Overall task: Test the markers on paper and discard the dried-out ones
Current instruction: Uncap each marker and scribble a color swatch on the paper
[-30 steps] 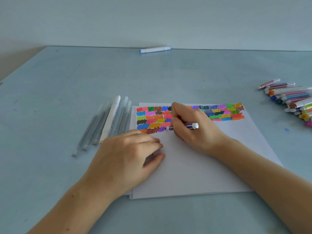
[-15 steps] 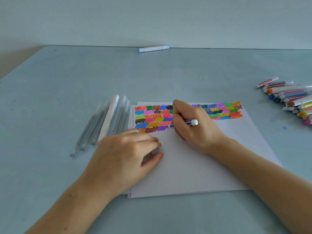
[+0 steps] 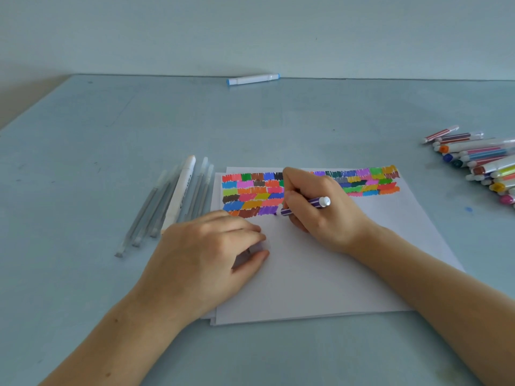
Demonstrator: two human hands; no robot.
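My right hand (image 3: 320, 215) grips a purple striped marker (image 3: 306, 205) with its tip down on the white paper (image 3: 348, 268), at the right end of the lowest row of colour swatches (image 3: 250, 195). Purple ink shows beside the tip. On the paper's left part lies my left hand (image 3: 206, 254), fingers curled, pinching a small pale cap (image 3: 257, 246) that is mostly hidden between fingers and thumb.
Several grey pens and one white marker (image 3: 179, 193) lie in a row left of the paper. A heap of coloured markers (image 3: 479, 162) sits at the right edge. A white marker with blue ends (image 3: 252, 79) lies at the table's far edge by the wall.
My right hand has shifted slightly while scribbling, and the purple swatch by the tip has grown. The left hand has stayed in place.
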